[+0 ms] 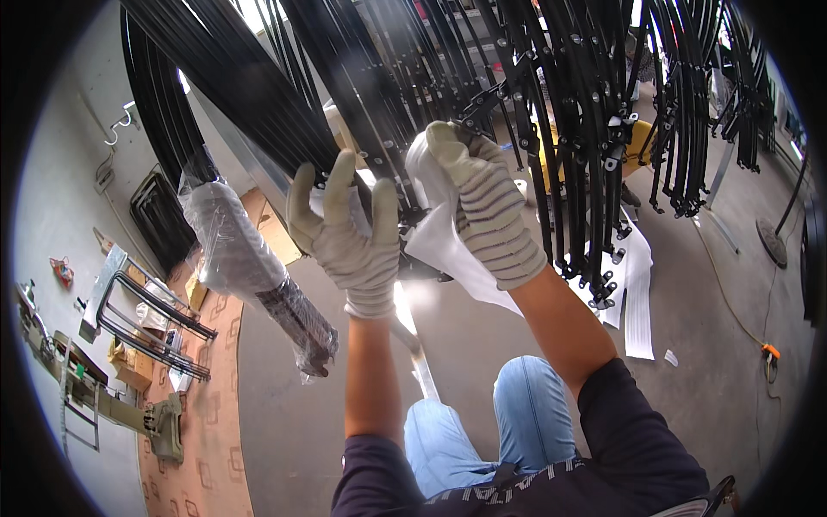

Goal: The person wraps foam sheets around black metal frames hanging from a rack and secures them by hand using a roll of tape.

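Observation:
Both my hands wear pale knitted work gloves, the right one showing grey stripes. My left hand (349, 233) is raised with its fingers spread, at the lower ends of a bundle of long black metal rods (250, 95). Whether its fingertips touch the rods, I cannot tell. My right hand (482, 194) is closed on the upper part of a thin white foam sheet (444, 246), which hangs down beside my wrist. Black rods with small brackets (551, 146) hang just right of that hand.
At the left hangs a rod bundle wrapped in clear plastic (233, 237). More hanging black parts (689, 155) fill the upper right. White foam sheets (637, 293) lie beneath the rods. An orange cable connector (769, 351) is on the grey floor, and a black tube frame (146, 314) stands far left.

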Tool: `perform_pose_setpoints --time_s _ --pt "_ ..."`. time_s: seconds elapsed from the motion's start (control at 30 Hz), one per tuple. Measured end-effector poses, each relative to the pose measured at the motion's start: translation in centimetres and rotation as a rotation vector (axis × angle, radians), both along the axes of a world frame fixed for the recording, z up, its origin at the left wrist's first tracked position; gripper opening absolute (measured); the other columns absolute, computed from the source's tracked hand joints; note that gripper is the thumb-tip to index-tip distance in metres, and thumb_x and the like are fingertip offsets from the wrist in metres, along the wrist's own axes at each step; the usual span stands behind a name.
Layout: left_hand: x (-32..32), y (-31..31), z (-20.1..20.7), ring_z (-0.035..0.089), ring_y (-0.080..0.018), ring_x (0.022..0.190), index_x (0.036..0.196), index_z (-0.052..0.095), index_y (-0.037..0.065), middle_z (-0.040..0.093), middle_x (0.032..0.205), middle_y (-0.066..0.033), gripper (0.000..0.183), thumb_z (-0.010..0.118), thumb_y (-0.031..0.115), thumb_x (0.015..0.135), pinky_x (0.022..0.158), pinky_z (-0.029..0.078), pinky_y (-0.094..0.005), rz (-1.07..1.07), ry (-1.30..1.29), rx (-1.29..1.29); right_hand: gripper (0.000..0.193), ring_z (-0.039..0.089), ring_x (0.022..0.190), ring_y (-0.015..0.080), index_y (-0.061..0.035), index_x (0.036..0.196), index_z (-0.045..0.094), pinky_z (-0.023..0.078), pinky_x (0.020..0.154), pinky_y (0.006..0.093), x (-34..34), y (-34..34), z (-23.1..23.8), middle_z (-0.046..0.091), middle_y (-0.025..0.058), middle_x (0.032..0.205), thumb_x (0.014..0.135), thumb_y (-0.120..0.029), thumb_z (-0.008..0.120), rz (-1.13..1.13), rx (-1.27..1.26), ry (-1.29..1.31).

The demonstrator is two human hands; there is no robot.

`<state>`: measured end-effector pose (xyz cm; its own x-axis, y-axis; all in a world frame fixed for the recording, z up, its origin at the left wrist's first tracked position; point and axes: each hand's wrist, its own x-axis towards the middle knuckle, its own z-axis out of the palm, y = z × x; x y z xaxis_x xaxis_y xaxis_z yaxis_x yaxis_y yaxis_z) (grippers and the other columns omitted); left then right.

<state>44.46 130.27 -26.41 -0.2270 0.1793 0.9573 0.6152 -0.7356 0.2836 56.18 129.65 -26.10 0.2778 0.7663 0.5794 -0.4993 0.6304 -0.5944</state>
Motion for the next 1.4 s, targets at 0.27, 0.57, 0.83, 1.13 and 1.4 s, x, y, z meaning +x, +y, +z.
perform_pose_setpoints --time_s 0.27,0.57,0.83,1.13,1.4 --pt "-0.4 0.7 7.5 0.043 -0.0199 0.107 0.103 0.058 0.015 0.053 0.108 -0.0058 0.029 0.060 0.019 0.074 0.095 0.030 -0.0350 0.271 0.509 0.338 0.010 0.056 0.071 0.0089 0.0023 0.088 0.055 0.047 0.062 0.0156 -0.1 -0.7 0.4 0.056 0.0059 0.077 0.078 -0.002 0.055 0.154 -0.092 0.067" --pt "1.4 1.9 10.1 0.047 -0.0145 0.076 0.075 0.054 0.010 0.049 0.076 -0.0026 0.006 0.056 0.015 0.072 0.086 0.038 -0.0325 0.466 1.353 0.272 0.020 0.054 0.069 0.0058 -0.0045 0.094 0.054 0.044 0.064 0.0168 1.7 -1.3 -0.2 0.059 0.0019 0.080 0.076 0.003 0.054 -0.399 -0.113 -0.200" --pt "2.6 5.5 9.1 0.051 -0.0131 0.046 0.056 0.051 0.009 0.047 0.047 -0.0005 0.012 0.055 0.011 0.067 0.075 0.046 -0.0311 0.150 1.292 0.349 0.035 0.054 0.066 0.0095 -0.0021 0.091 0.060 0.044 0.065 0.0230 3.9 1.1 1.2 0.060 0.0028 0.072 0.070 -0.030 0.064 -0.522 -0.290 -0.794" --pt "-0.9 1.0 6.4 0.052 -0.0152 0.089 0.086 0.059 0.014 0.054 0.094 -0.0074 0.013 0.059 0.013 0.073 0.096 0.030 -0.0289 -0.145 0.417 0.257 0.023 0.045 0.042 0.0032 -0.0041 0.065 0.057 0.037 0.042 0.0156 1.8 -1.3 2.3 0.052 -0.0008 0.054 0.075 -0.023 0.064 -0.271 -0.274 -0.458" --pt "-4.8 7.2 -2.2 0.053 -0.0141 0.089 0.107 0.048 0.009 0.054 0.100 -0.0061 0.047 0.071 0.007 0.066 0.075 0.048 -0.0274 -0.869 -0.406 -0.502 0.022 0.044 0.046 0.0030 -0.0026 0.068 0.058 0.037 0.042 0.0163 -0.4 -1.1 3.0 0.051 0.0001 0.053 0.079 -0.021 0.059 -0.233 -0.184 -0.292"
